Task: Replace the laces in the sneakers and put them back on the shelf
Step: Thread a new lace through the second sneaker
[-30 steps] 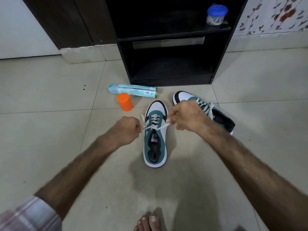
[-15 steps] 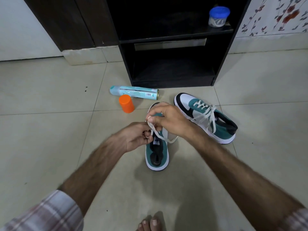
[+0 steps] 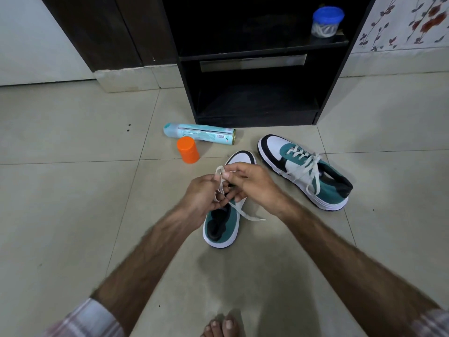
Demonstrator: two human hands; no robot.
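White lace (image 3: 220, 184) runs between our two hands at the centre of the view, above the tongue of the near sneaker (image 3: 222, 222), which stands on the tiled floor (image 3: 73, 203) with its toe at twelve o'clock. Our left hand (image 3: 202, 198) curls its fingers round a loop of the lace; our right hand (image 3: 250, 183) pinches the lace just above, thumb against fingertip, and one free end trails off toward four o'clock across the shoe's collar. A second ago we held the two ends stretched wide apart, one in each fist; half a second ago the hands had closed together, and now the loop is formed. We judge that the pulling-tight is over and the bow is being tied, so this shoe is close to done.

At two o'clock from it, well apart, lies the other sneaker (image 3: 306, 171), laced and bowed, unmoved. At eleven o'clock an orange cap (image 3: 187, 150) stands just beside a pale blue spray can (image 3: 199, 136) lying on its side. Beyond, at twelve o'clock, the black shelf unit (image 3: 252, 98) waits with its lower bay open; a blue-lidded jar (image 3: 326, 21) sits on the upper board. Both shoes are not yet on the shelf.
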